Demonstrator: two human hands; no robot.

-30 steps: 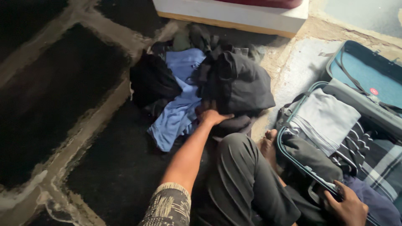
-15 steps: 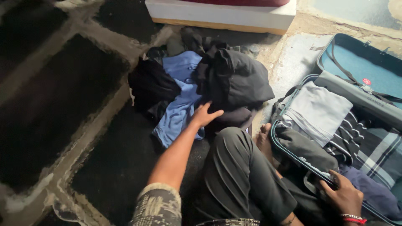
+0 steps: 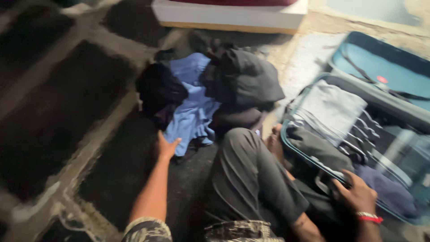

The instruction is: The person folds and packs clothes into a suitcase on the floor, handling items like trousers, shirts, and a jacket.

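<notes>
the person is sitting on the floor, and the left hand is reaching out with fingers spread, its tips touching the lower edge of the light blue garment; it is not gripping anything. the blue garment is lying crumpled in a heap on the dark patterned rug, between a black garment on its left and a dark grey bundle on its right. it is looking soft, thin and light, likely to sag and unfold when lifted, so a bunched handful near the thick middle folds seems a safer hold than the loose hem. the right hand is resting on the near rim of the open teal suitcase, fingers curled over the edge, with a red and white band at the wrist. the frame is blurred, so how firmly it is clutching the rim is hard to say. inside the case a folded pale grey cloth, a striped piece and something dark blue are lying packed. a small red tag is showing on the lid's dark strap. a white low platform edge is running along the top.
</notes>
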